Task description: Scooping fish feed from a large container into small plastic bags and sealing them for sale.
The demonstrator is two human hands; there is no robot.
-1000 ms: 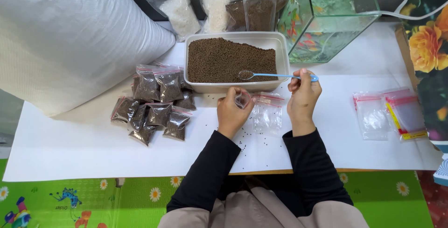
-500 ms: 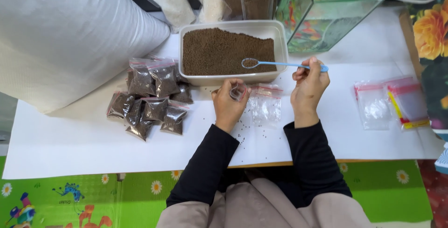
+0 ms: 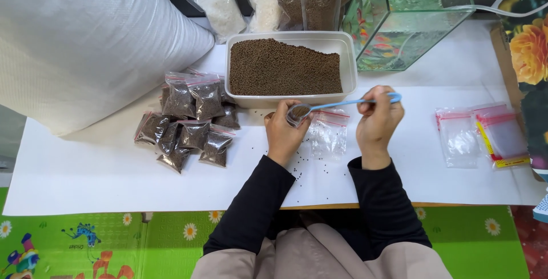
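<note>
— Which step is this?
— Filling, I'd say: the right hand [image 3: 375,120] pinches the blue spoon [image 3: 342,104], its loaded bowl over the small bag [image 3: 296,114] pinched by the left hand [image 3: 283,132].
— And next?
— Probably tipping carefully.
— What changed?
— The spoon has left the pellet tub [image 3: 290,68], just beyond both hands.

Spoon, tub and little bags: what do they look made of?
Spoon: looks like plastic, with a thin light-blue handle and a clear bowl, held in the right hand.
Tub of brown pellets: probably plastic, white, slightly translucent, with rounded moulded corners.
Small bag by the left hand: thin clear plastic film, glossy and crinkled, with a red zip strip at its mouth.
</note>
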